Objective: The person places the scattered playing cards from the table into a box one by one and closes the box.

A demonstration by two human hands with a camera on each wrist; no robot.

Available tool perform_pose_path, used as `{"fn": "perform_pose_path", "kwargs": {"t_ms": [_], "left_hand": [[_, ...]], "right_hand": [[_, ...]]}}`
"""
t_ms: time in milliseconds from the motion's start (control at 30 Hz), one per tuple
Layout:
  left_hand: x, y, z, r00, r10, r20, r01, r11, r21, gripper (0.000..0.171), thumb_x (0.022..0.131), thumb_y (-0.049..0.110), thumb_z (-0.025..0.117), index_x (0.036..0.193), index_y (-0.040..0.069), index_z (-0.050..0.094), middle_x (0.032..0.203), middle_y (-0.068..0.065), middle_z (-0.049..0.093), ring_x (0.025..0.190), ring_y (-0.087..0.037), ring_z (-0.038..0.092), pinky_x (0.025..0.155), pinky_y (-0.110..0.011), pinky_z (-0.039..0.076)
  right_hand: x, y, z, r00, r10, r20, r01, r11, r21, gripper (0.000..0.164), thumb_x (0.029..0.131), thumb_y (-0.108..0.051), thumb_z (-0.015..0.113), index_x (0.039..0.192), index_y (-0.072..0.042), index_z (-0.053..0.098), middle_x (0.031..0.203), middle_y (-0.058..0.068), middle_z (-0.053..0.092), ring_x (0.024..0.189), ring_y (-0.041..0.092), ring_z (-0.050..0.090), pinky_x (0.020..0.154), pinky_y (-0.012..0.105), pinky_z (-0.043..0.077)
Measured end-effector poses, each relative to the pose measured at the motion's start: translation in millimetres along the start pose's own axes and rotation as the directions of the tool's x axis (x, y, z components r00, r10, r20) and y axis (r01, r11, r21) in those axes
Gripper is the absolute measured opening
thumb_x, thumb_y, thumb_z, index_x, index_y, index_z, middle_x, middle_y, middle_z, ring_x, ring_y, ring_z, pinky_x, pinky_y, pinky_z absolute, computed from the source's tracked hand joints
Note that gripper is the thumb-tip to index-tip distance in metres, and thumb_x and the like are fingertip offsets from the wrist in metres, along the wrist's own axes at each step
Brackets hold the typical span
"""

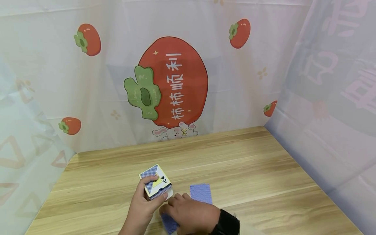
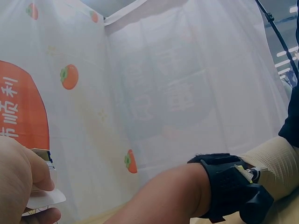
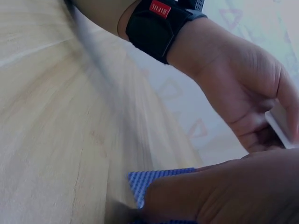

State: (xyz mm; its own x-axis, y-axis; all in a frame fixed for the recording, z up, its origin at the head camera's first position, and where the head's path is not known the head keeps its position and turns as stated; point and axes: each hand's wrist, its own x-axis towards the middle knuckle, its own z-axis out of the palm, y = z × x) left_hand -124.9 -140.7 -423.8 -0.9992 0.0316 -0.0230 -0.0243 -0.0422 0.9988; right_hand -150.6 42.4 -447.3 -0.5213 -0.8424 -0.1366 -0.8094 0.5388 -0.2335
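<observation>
My left hand [image 1: 142, 204] grips a card box [image 1: 150, 188] with an ace of spades on its face, thumb at its near end and a finger over the top. The box's white flap [image 1: 169, 195] stands out at the end toward my right hand. Just right of it, my right hand [image 1: 192, 213] pinches a blue-patterned playing card [image 1: 169, 224], whose far part is covered by the fingers; whether it is one card or several I cannot tell. Beyond the right hand, more blue-backed cards [image 1: 202, 192] lie on the table, partly hidden. In the right wrist view a corner of the held card [image 3: 156, 179] shows.
The wood-grain table [image 1: 249, 169] runs back to a white curtain [image 1: 235, 98] printed with persimmons. Similar cloth [image 1: 332, 107] hangs at the right, and more at the left. A black strap [image 1: 225, 223] wraps the right wrist.
</observation>
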Motion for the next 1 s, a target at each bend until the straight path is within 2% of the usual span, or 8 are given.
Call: {"fn": "perform_pose_path", "kwargs": {"t_ms": [67,167,300,433,533,733,1000], "left_hand": [[-0.1,-0.4,-0.1,1.000,-0.003,0.002,0.003,1.000,0.000,0.063,0.088,-0.001,0.074,0.140,0.012,0.041,0.140,-0.027,0.045,0.116,-0.029,0.059,0.084,-0.026,0.056],[-0.3,-0.6,-0.3,1.000,-0.007,0.011,0.007,1.000,-0.002,0.063,0.088,0.000,0.074,0.141,0.012,0.040,0.141,-0.027,0.045,0.117,-0.029,0.058,0.085,-0.027,0.056],[0.1,-0.1,-0.4,1.000,-0.006,0.018,0.006,1.000,-0.006,0.063,0.089,-0.001,0.073,0.141,0.011,0.040,0.142,-0.027,0.043,0.119,-0.030,0.058,0.085,-0.026,0.056],[0.3,0.0,-0.3,1.000,-0.002,0.015,0.002,1.000,-0.015,0.063,0.088,-0.002,0.073,0.141,0.011,0.040,0.140,-0.028,0.044,0.118,-0.029,0.058,0.085,-0.026,0.056],[0.2,-0.3,-0.5,1.000,-0.002,0.013,0.003,1.000,-0.030,0.063,0.088,-0.003,0.073,0.140,0.011,0.040,0.138,-0.028,0.046,0.115,-0.027,0.059,0.083,-0.026,0.057],[0.2,-0.5,-0.9,1.000,0.001,0.013,-0.001,1.000,-0.029,0.063,0.087,-0.004,0.073,0.140,0.010,0.040,0.136,-0.028,0.045,0.111,-0.026,0.060,0.081,-0.026,0.058],[0.7,-1.2,-0.5,1.000,0.012,-0.003,-0.012,1.000,-0.005,0.063,0.086,-0.003,0.074,0.139,0.009,0.042,0.135,-0.028,0.048,0.111,-0.023,0.061,0.082,-0.025,0.057]], "right_hand": [[0.7,0.6,2.1,1.000,0.005,-0.023,-0.005,1.000,0.007,0.071,0.091,-0.044,0.073,0.151,-0.032,0.039,0.144,-0.012,0.046,0.119,0.005,0.042,0.100,0.029,0.042],[2.4,2.5,5.6,0.997,0.000,-0.074,0.000,1.000,-0.010,0.079,0.091,-0.034,0.072,0.157,-0.028,0.030,0.152,-0.007,0.040,0.116,0.007,0.039,0.098,0.028,0.041],[6.5,5.9,9.1,0.991,-0.017,-0.135,0.011,0.999,-0.046,0.082,0.092,-0.032,0.069,0.160,-0.020,0.026,0.153,-0.002,0.039,0.104,0.007,0.035,0.093,0.023,0.036],[9.2,8.3,10.3,0.984,-0.010,-0.175,-0.001,0.998,-0.059,0.080,0.092,-0.034,0.068,0.159,-0.016,0.028,0.141,-0.004,0.047,0.097,0.006,0.034,0.086,0.021,0.033],[10.6,9.5,9.8,0.978,0.001,-0.207,-0.010,0.999,-0.043,0.074,0.093,-0.034,0.067,0.157,-0.018,0.033,0.135,-0.006,0.050,0.094,0.005,0.036,0.083,0.022,0.033],[14.8,11.1,8.3,0.957,0.080,-0.280,-0.055,0.994,0.095,0.059,0.092,-0.029,0.068,0.148,-0.029,0.049,0.126,-0.012,0.059,0.092,0.003,0.043,0.085,0.029,0.038],[19.5,13.3,8.9,0.911,0.199,-0.360,-0.137,0.972,0.190,0.036,0.097,-0.030,0.066,0.133,-0.026,0.063,0.114,-0.014,0.061,0.093,0.002,0.046,0.095,0.041,0.043]]}}
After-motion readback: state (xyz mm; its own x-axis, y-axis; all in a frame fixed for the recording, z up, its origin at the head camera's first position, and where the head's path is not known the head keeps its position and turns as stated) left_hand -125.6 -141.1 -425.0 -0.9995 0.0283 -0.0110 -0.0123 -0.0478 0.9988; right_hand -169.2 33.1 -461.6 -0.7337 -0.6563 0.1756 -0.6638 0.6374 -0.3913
